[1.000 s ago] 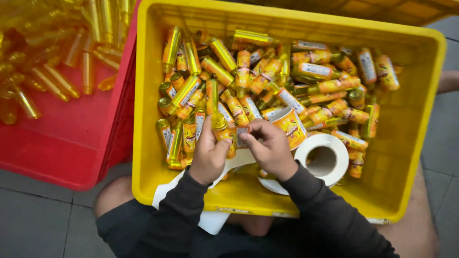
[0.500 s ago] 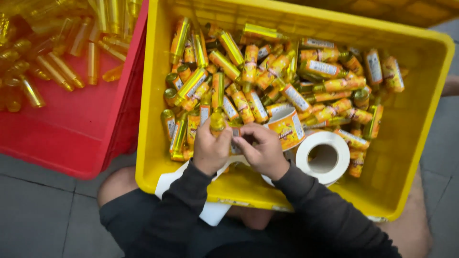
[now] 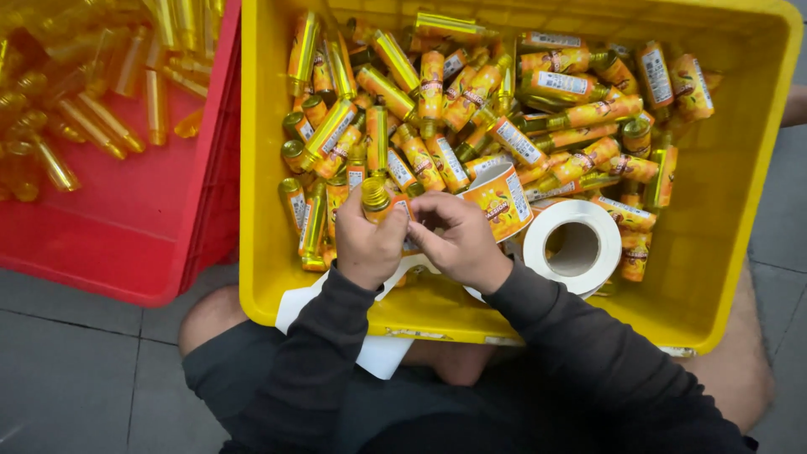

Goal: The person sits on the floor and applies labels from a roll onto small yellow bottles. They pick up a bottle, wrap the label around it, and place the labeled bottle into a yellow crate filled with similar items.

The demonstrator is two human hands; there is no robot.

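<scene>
Both hands, left hand [image 3: 367,240] and right hand [image 3: 458,240], close around a gold-capped bottle [image 3: 380,200]

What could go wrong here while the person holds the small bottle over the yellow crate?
The small gold-capped bottle in the left hand could slip into the yellow plastic crate among the labelled ones. The right hand partly hides the label, so it might go on crooked.

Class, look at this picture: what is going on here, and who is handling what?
A seated person in dark sleeves works over a yellow plastic crate full of small labelled yellow bottles. The left hand holds one small gold-capped bottle upright, while the right hand fingers its side. A white label roll lies beside them. A red plastic crate of unlabelled bottles sits alongside.
</scene>
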